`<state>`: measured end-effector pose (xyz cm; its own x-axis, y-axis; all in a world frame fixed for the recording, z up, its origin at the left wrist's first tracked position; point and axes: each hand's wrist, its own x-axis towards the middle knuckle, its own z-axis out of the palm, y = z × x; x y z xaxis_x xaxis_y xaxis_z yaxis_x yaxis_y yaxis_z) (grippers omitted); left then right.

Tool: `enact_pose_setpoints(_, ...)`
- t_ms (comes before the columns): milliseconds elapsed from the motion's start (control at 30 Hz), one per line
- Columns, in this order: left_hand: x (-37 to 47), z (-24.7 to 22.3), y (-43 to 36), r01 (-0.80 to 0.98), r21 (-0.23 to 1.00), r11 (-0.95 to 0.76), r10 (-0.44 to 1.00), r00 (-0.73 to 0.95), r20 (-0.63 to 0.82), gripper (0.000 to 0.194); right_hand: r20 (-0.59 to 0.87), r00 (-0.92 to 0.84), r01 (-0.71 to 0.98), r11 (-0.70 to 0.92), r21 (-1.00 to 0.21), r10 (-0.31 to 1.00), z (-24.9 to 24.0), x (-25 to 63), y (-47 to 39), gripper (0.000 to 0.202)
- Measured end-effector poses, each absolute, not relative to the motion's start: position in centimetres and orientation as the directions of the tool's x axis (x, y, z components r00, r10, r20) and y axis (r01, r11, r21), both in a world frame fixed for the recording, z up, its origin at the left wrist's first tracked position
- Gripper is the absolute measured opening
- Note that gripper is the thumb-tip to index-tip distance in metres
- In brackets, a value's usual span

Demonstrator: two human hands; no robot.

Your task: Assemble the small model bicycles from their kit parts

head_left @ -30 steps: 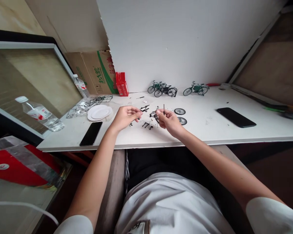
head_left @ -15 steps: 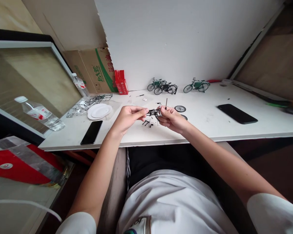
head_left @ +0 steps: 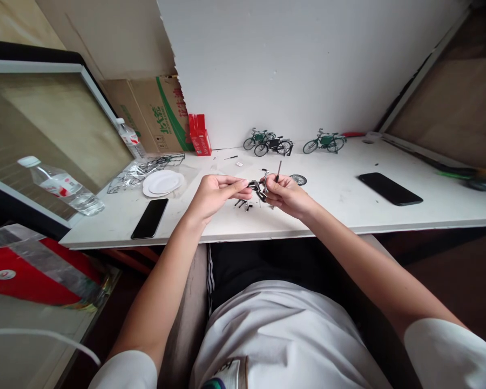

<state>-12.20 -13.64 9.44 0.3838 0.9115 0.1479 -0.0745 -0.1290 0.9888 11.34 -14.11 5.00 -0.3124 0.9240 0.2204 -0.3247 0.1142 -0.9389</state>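
Note:
My left hand (head_left: 221, 197) pinches one end of a small black model bicycle frame (head_left: 256, 186), held just above the white table. At the frame's other end is my right hand (head_left: 289, 197), its fingers closed around a thin rod that looks like a small screwdriver (head_left: 279, 170), metal shaft up. Whether these fingers also grip the frame is hard to tell. Small black parts (head_left: 243, 204) lie below the frame. Beyond my right hand lies a spoked wheel (head_left: 298, 179).
Assembled model bicycles stand at the back, one green (head_left: 324, 141) and one black (head_left: 273, 146) among them. Phones lie left (head_left: 149, 218) and right (head_left: 390, 188). White plates (head_left: 163, 183), a water bottle (head_left: 62, 186) and a red box (head_left: 200, 135) are on the left.
The bicycle frame has tilted between my hands, and my right hand has shifted slightly. A second wheel, visible before beside that hand, is now hidden. The whole view has shifted a little.

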Motion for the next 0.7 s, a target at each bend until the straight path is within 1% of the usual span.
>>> enact_pose_setpoints(167, -12.2, 9.6, -13.9, -0.069, 0.992, -0.109, 0.916, 0.380, 0.127, 0.047, 0.230, -0.270, -0.277, 0.153, -0.949, 0.935, 5.3, 11.7, -13.9, 0.053)
enact_pose_setpoints(433, -12.1, 9.6, -14.0, -0.067, 0.992, -0.106, 0.922, 0.367, 0.124, 0.051, 0.238, -0.265, -0.274, 0.163, -0.948, 0.935, 5.4, 11.4, -14.3, 0.054)
enact_pose_setpoints(700, -12.1, 9.5, -13.9, -0.093, 0.989, -0.119, 0.920, 0.363, 0.145, 0.044, 0.235, -0.214, -0.294, 0.167, -0.941, 0.948, 5.5, 10.6, -14.7, 0.060)
